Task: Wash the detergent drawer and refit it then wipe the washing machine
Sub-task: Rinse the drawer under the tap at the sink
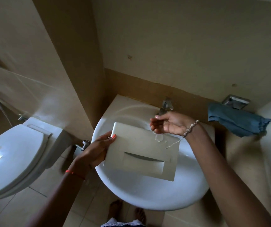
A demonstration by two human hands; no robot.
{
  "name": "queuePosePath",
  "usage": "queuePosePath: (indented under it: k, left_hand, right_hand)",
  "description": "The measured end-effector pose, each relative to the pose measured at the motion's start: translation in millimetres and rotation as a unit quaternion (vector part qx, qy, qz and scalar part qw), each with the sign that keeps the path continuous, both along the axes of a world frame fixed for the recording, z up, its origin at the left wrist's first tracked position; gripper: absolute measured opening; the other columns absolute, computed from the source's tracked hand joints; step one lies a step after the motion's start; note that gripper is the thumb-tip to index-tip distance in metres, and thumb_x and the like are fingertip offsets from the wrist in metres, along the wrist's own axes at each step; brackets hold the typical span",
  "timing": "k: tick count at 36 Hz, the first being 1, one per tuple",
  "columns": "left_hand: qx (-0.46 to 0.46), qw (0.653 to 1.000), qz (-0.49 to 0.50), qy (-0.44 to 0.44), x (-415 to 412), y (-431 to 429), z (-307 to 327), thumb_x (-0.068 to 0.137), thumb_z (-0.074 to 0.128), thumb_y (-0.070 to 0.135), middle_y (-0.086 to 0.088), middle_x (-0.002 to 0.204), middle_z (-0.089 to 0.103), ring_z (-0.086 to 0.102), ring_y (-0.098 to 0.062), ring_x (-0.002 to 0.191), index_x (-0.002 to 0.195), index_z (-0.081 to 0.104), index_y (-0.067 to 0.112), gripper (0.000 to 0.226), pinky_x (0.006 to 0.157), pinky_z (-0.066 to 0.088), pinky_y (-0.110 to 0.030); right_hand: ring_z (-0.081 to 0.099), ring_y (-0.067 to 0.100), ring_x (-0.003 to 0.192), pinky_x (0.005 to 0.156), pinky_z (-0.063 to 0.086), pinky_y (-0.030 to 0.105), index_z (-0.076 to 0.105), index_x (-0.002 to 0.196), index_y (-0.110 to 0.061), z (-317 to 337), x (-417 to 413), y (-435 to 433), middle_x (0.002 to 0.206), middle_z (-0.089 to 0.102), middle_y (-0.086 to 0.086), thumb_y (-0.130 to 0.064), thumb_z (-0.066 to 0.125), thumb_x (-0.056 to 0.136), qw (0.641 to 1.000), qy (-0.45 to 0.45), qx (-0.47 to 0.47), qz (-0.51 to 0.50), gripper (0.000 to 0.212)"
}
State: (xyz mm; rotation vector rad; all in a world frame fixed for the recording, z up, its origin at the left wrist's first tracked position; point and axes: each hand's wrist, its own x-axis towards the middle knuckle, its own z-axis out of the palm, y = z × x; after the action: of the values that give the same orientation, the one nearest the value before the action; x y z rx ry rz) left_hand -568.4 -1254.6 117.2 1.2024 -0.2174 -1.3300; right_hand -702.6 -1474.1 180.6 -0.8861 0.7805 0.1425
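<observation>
The white detergent drawer [141, 151] hangs over the round white sink [149, 194], its front panel with the recessed handle facing up. My left hand [97, 151] grips the drawer's left edge, thumb on the panel. My right hand [169, 122] is cupped under the chrome tap [165, 105], fingers apart, holding nothing. Water runs off it and pools on the panel's upper right. The drawer's compartments are hidden beneath the panel.
A blue cloth [234, 122] lies on the ledge right of the sink, by a chrome holder [235, 101]. A toilet [12, 158] with shut lid stands at the left. A wall column rises between toilet and sink. My bare feet [126, 212] stand on the tiled floor.
</observation>
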Motion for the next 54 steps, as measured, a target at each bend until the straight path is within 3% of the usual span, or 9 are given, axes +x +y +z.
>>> queuePosePath:
  k: [13,20,22,28,35,39,44,49,54]
  left_hand:
    - [-0.018,0.999,-0.007,0.028,7.1,-1.5,-4.3,0.080,0.052,0.020,-0.008,0.103,0.072,0.070,-0.022,0.090,0.114,0.062,0.017,0.035,0.071,0.059,-0.036]
    - [-0.006,1.000,-0.002,0.027,9.5,0.0,-6.2,0.084,0.051,0.020,-0.007,0.102,0.072,0.070,-0.021,0.089,0.112,0.062,0.019,0.031,0.068,0.059,-0.035]
    - [-0.004,1.000,-0.005,0.029,10.7,1.6,-6.4,0.080,0.052,0.022,-0.008,0.102,0.072,0.070,-0.022,0.090,0.112,0.062,0.019,0.034,0.067,0.059,-0.035]
    - [-0.005,1.000,-0.004,0.022,10.7,5.5,-8.2,0.082,0.052,0.022,-0.008,0.106,0.072,0.070,-0.022,0.093,0.115,0.062,0.017,0.035,0.067,0.058,-0.033]
    - [-0.010,1.000,-0.002,0.019,8.1,8.2,-6.5,0.080,0.052,0.019,-0.007,0.101,0.073,0.071,-0.021,0.088,0.104,0.067,0.020,0.029,0.064,0.058,-0.032]
    - [-0.009,1.000,0.005,0.013,7.1,8.8,-6.1,0.080,0.051,0.018,-0.006,0.100,0.073,0.071,-0.020,0.088,0.106,0.065,0.020,0.029,0.064,0.058,-0.031]
    - [-0.011,1.000,0.009,0.013,6.6,10.0,-6.0,0.083,0.049,0.016,-0.006,0.099,0.073,0.071,-0.020,0.087,0.104,0.066,0.019,0.028,0.064,0.058,-0.031]
    - [-0.012,1.000,0.011,0.017,7.1,9.9,-6.6,0.080,0.050,0.017,-0.006,0.097,0.074,0.071,-0.019,0.085,0.104,0.066,0.019,0.029,0.063,0.058,-0.030]
    - [-0.013,1.000,0.019,0.022,7.4,10.7,-9.5,0.079,0.051,0.016,-0.007,0.096,0.074,0.071,-0.019,0.084,0.104,0.066,0.016,0.030,0.063,0.058,-0.030]
  right_hand:
    - [0.061,0.028,0.084,0.087,0.049,0.034,0.057,0.091,0.006,10.0,39.6,40.6,0.091,0.061,0.020,-0.008,0.036,0.100,0.989,-0.047,-0.128,0.063,0.027]
    - [0.071,0.021,0.066,0.064,0.058,0.026,0.065,0.078,0.006,3.2,1.5,-2.0,0.072,0.071,0.014,-0.008,0.035,0.098,0.991,-0.092,-0.064,-0.069,0.039]
    - [0.069,0.019,0.056,0.054,0.057,0.023,0.068,0.064,0.003,-7.0,-19.0,-19.7,0.062,0.069,0.012,-0.007,0.035,0.097,0.987,-0.057,-0.044,-0.143,0.048]
    - [0.063,0.022,0.042,0.035,0.049,0.023,0.060,0.070,0.008,-63.2,-47.3,-33.4,0.050,0.063,0.016,-0.006,0.028,0.098,0.965,0.052,0.052,-0.253,0.044]
    - [0.068,0.029,0.074,0.059,0.057,0.034,0.057,0.095,0.006,-107.7,-24.2,-19.5,0.077,0.070,0.021,-0.013,0.029,0.101,0.953,0.006,0.147,-0.266,0.035]
    - [0.059,0.032,0.088,0.057,0.057,0.039,0.057,0.093,0.008,-114.1,-6.5,-20.1,0.081,0.067,0.024,-0.010,0.030,0.100,0.933,-0.020,0.201,-0.299,0.033]
    - [0.056,0.025,0.079,0.060,0.056,0.035,0.064,0.069,0.009,-111.9,7.6,-24.2,0.068,0.065,0.021,0.001,0.043,0.073,0.927,-0.029,0.209,-0.310,0.023]
    - [0.042,0.019,0.071,0.068,0.036,0.026,0.051,0.077,0.004,-111.5,11.1,-27.5,0.075,0.047,0.013,0.004,0.036,0.066,0.932,-0.025,0.197,-0.302,0.019]
    - [0.032,0.014,0.063,0.060,0.027,0.023,0.044,0.070,-0.005,-105.0,-0.8,-26.3,0.061,0.042,0.009,0.011,0.054,0.047,0.956,-0.046,0.167,-0.239,0.029]
